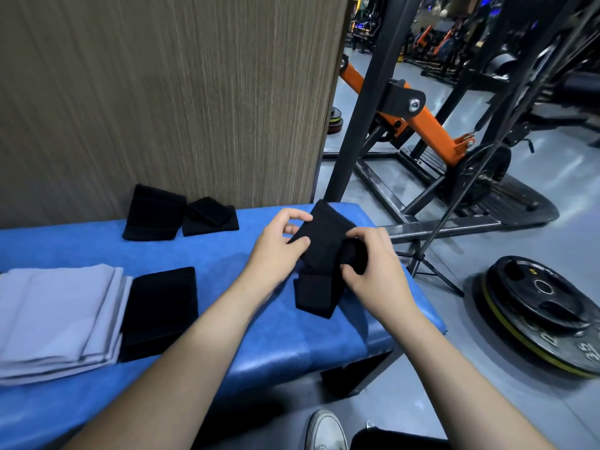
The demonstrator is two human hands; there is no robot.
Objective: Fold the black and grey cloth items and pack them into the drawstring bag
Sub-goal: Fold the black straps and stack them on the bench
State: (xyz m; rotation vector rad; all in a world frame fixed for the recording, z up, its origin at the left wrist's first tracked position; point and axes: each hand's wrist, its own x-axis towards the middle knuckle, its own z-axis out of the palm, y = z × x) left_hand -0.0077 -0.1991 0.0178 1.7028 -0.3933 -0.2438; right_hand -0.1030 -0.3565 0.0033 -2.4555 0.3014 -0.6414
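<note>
White shoe [325,431] | both hands' fingers pinch black cloth [319,254] | plate [545,315] reads "35"

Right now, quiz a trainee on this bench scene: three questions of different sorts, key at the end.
1. True or false: both hands grip the same black cloth.
2. Which lies beside the folded grey cloth? A) a weight plate B) a flat black cloth C) a shoe
3. How many black cloth items lie at the back of the blue bench, by the wood panel?

Key: 1 true, left hand and right hand both grip it; 2 B; 3 two.
</note>
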